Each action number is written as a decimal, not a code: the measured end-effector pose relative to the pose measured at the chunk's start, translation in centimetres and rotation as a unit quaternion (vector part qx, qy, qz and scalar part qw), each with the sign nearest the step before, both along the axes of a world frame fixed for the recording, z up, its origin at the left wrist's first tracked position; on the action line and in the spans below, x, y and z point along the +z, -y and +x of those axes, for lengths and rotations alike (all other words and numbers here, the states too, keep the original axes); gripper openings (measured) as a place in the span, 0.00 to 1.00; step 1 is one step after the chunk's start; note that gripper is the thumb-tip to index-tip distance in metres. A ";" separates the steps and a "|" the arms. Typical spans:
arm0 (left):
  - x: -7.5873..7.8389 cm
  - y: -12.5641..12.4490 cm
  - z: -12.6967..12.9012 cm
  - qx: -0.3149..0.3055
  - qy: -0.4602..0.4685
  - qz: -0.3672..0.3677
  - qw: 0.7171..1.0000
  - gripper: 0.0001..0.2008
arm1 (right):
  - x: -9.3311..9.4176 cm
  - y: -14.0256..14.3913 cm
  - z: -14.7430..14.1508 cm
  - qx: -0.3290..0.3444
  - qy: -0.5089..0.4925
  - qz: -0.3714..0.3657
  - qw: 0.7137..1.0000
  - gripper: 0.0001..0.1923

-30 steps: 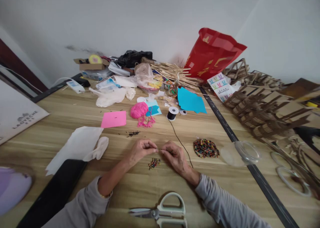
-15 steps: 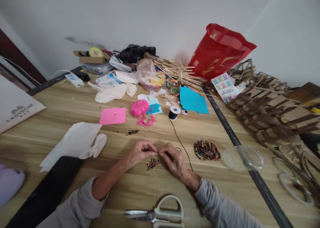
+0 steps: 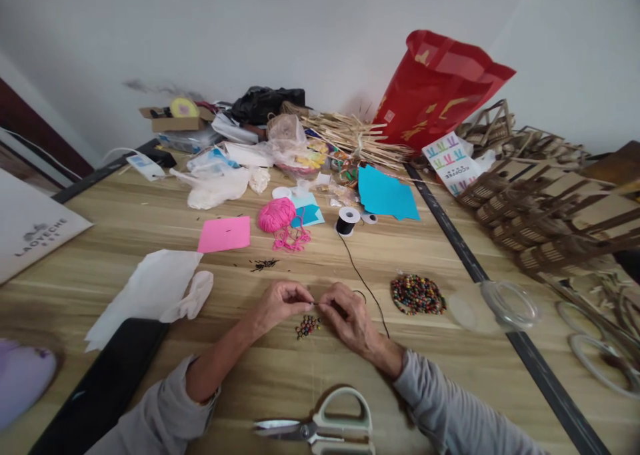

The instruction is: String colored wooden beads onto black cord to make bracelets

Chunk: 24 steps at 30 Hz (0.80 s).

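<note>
Whatever the left hand and right hand pinch where their fingertips meet is too small to tell. Below them, the scissors are cut off by the bottom edge; a blurred purple thing far left runs off the frame.

The white board at the table's left edge reads "LAOYECHE"; the card by the red bag reads "COFFEE".

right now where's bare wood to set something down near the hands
Bare wood lies between the scissors and the hands, left and right, and left of the pink paper toward the table edge. It is crowded along the back wall by the red bag.
</note>
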<state>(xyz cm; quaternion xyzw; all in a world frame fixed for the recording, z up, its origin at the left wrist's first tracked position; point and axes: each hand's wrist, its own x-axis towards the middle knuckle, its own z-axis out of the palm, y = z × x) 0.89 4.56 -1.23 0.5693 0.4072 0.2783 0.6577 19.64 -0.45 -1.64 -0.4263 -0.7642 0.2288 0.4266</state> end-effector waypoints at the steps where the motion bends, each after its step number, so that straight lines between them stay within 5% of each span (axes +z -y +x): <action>1: 0.0 0.0 0.0 -0.001 0.000 0.000 1.000 0.09 | 0.0 0.0 0.0 0.002 0.001 0.001 1.000 0.09; 24: -0.3 0.1 0.0 -0.024 0.006 0.013 1.000 0.10 | -0.1 0.1 0.0 0.006 0.005 0.006 1.000 0.11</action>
